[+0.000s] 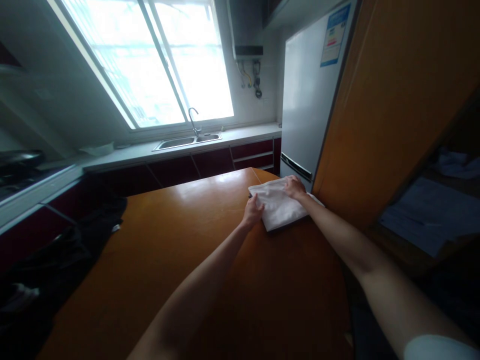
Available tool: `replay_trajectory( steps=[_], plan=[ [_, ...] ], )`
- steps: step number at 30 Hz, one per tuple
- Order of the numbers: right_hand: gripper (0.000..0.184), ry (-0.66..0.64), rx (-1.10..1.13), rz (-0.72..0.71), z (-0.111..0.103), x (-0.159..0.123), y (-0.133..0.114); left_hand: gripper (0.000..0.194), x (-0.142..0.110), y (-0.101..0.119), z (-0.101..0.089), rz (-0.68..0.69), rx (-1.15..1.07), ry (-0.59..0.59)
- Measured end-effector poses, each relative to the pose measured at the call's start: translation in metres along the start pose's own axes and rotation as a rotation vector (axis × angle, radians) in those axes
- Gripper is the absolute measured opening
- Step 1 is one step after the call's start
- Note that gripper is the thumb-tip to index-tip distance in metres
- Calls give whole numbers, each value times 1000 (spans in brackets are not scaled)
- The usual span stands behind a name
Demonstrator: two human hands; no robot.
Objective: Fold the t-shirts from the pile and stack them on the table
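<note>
A folded white cloth (279, 207) lies near the far right corner of an orange-brown wooden table (180, 250). My left hand (252, 211) rests at the cloth's left edge, fingers curled against it. My right hand (294, 187) lies on top of the cloth's far right part, fingers bent and pressing down. Both arms stretch far out across the table.
A silver fridge (307, 100) stands just past the table's far corner, beside a tall wooden panel (393, 100). A counter with a sink (187, 141) and tap runs under the window. Dark clothing (56, 260) lies at the table's left. Papers (423, 215) sit on a shelf at right.
</note>
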State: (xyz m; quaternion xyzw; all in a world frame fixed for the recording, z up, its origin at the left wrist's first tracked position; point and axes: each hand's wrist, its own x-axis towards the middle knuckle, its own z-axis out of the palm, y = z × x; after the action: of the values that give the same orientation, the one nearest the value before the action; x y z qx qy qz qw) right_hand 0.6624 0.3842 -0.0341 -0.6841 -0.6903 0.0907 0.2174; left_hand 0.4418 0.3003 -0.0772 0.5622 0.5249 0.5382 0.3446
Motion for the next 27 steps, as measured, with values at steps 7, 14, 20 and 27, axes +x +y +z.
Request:
replay_trajectory(
  steps=[7,14,20,27],
  plan=[
    [57,8,-70,14,26,5,1,54,14,41,-2,299,676,-66],
    [63,-96,-107,-41,29,30,14,55,58,24,17,197,907,-384],
    [65,-200,-108,-38,36,35,24,70,54,6,17,120,1024,-435],
    [61,-41,-93,-41,0,5,9,68,37,45,10,226,1159,-345]
  ],
)
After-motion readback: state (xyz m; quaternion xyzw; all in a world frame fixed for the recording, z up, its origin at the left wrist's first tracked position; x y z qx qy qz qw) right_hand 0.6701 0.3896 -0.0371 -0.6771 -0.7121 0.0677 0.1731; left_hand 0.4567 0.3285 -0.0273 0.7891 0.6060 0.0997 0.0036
